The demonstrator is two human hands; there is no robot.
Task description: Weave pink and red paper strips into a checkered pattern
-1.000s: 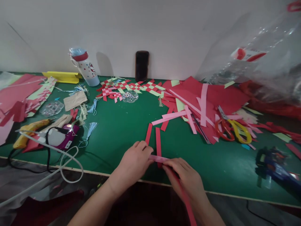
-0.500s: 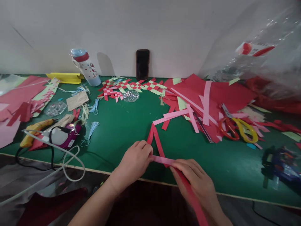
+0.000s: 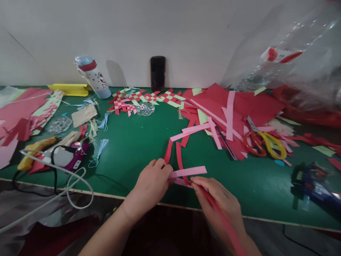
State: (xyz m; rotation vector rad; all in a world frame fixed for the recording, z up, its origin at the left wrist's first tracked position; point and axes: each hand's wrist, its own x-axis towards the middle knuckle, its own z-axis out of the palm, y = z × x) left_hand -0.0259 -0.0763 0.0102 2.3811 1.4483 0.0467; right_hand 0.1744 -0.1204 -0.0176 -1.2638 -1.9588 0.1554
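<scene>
Green table (image 3: 128, 153) set against a pale wall (image 3: 197, 42); a phone (image 3: 158, 73) stands upright against the wall, with a bottle (image 3: 94, 79) to its left. Work position: front edge of the table, at centre. Left hand (image 3: 154, 179): fingers closed, gripping the upper pink strip (image 3: 193, 171), whose free end points right. This strip crosses over the inner red strip (image 3: 179, 156); the outer red strip (image 3: 167, 152) extends from beyond the left knuckles. Right hand (image 3: 221, 199): thumb and forefinger pinched together at the right end of the lower pink strip (image 3: 181, 181), with the long red strip (image 3: 226, 227) gripped and trailing back along the forearm. Exact layering between the right fingertips cannot be determined. Scissors (image 3: 271, 145) with one red and one yellow handle lie to the right, near red sheets (image 3: 255, 105).
</scene>
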